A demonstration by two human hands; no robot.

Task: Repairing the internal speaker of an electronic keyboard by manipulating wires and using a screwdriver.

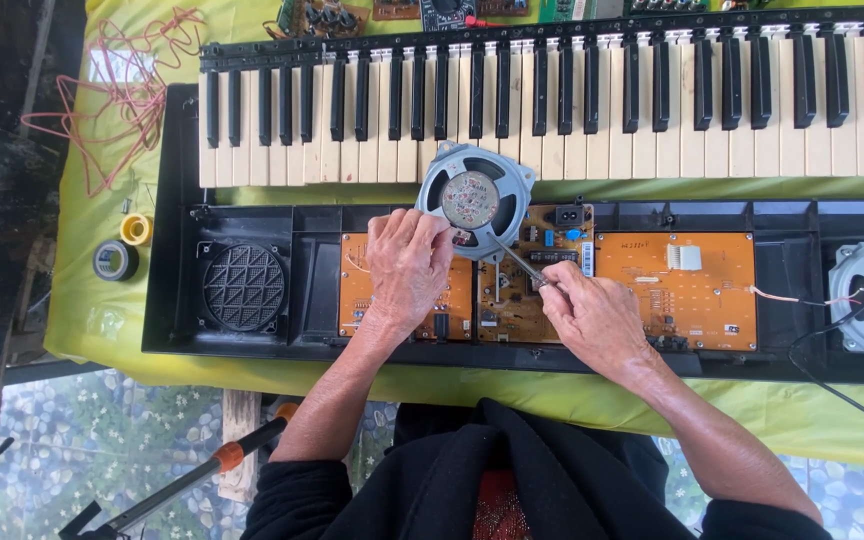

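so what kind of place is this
Likely a makeshift electronics repair bench: an opened black keyboard case with orange circuit boards, a loose grey round speaker and tape rolls on a yellow-green cloth.

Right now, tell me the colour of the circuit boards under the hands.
Orange circuit boards, with small dark and blue parts; seen in the head view.

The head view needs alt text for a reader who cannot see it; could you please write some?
Seen from above, a left hand steadies a loose round speaker while the right hand touches a thin metal tool to it, over the orange circuit boards of an opened keyboard. Tape rolls and tangled red wire lie on the green cloth at left.
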